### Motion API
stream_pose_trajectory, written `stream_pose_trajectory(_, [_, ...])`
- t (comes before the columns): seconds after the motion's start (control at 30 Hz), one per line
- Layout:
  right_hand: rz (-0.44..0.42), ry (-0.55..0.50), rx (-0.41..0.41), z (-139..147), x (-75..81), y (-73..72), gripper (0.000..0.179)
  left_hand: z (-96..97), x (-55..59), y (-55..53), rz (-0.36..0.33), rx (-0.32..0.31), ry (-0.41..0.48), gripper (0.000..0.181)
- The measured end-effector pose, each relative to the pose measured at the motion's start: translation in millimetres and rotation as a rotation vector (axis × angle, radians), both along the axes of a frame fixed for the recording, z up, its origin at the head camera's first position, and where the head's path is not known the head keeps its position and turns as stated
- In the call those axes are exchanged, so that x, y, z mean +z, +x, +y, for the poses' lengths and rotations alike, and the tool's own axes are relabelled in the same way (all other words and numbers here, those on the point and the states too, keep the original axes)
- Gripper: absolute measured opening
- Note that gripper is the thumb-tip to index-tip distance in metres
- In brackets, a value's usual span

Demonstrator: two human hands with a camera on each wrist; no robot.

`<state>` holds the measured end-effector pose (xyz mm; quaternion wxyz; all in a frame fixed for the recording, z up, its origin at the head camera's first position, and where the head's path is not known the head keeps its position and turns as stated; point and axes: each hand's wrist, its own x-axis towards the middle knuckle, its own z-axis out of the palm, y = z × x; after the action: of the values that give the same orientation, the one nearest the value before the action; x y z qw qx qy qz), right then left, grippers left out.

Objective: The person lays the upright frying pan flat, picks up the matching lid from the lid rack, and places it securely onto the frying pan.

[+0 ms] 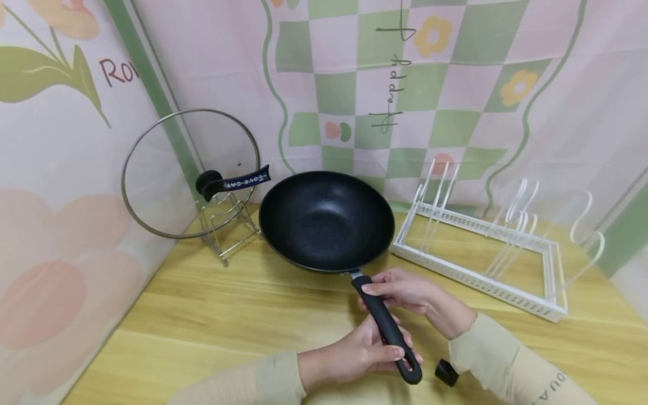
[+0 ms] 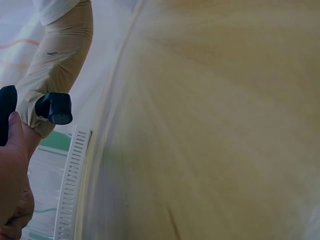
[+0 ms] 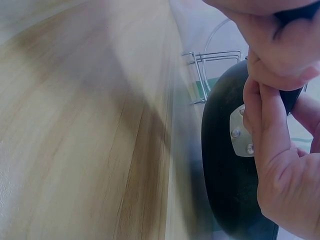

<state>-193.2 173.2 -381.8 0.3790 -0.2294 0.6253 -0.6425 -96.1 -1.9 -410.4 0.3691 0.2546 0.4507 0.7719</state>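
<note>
A black wok (image 1: 326, 222) with a long black handle (image 1: 383, 318) is in the middle of the head view, its inside facing up and toward me. My right hand (image 1: 407, 289) grips the handle near the pan, thumb on top. Lower down, my left hand (image 1: 361, 351) holds the same handle close to its looped end. In the right wrist view, the wok's outer side (image 3: 225, 165) shows a riveted metal bracket (image 3: 241, 134), with the fingers of both hands around the handle. The left wrist view catches only part of my left hand (image 2: 12, 175) at its edge.
To the left, a glass lid (image 1: 172, 169) with a black knob leans upright in a small wire stand (image 1: 230, 225). A white rack (image 1: 481, 259) with upright dividers stands on the wooden table (image 1: 212, 315) at right. Patterned cloth (image 1: 339, 90) hangs behind.
</note>
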Motion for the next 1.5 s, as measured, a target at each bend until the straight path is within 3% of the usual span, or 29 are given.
stream_pose_trajectory(0.9, [-0.036,0.027,-0.039,1.7,-5.9,4.8,0.020,1.5,-3.9,3.2,-0.029,-0.009,0.033,0.030])
stream_pose_trajectory(1.5, [-0.017,0.035,-0.055,3.8,-2.3,2.4,0.020,3.7,-3.7,-4.2,-0.051,-0.051,0.051,0.029])
